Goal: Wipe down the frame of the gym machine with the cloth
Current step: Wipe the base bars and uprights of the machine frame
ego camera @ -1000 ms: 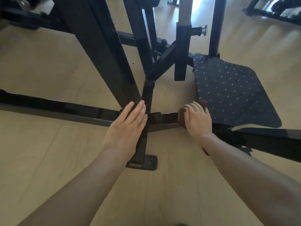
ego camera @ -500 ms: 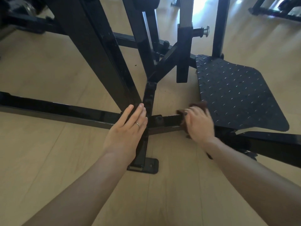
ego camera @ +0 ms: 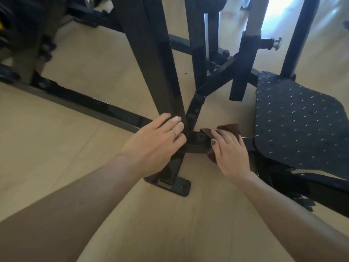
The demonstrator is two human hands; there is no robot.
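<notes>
Down on the floor with the gym machine, right at the spot where the black frame tubes all meet. My right hand is lying on top of the brown cloth, fingers curled over it and pressing it onto the low crossbar just right of the center joint. The cloth is bunched up, with one corner poking out above my fingers and another bit hanging out below my thumb side. Dark polish on the thumbnail, if anyone cares.

My left hand isn't holding anything. It's flat with the fingers pretty much straight, resting against the base of the big slanted upright where it lands on the floor bar. Ring on one finger there. The two hands are close but not touching, with the bolted joint showing between them.

Just below my left hand a short leg of the frame runs down to a flat foot plate sitting on the light wood floor. Right of the cloth is the textured footplate with the little raised bumps, its edge just beside my right hand. Behind that there's a post with a silver pull pin sticking out sideways. Top left corner has some dark weight plates stacked up, kinda blurry.
</notes>
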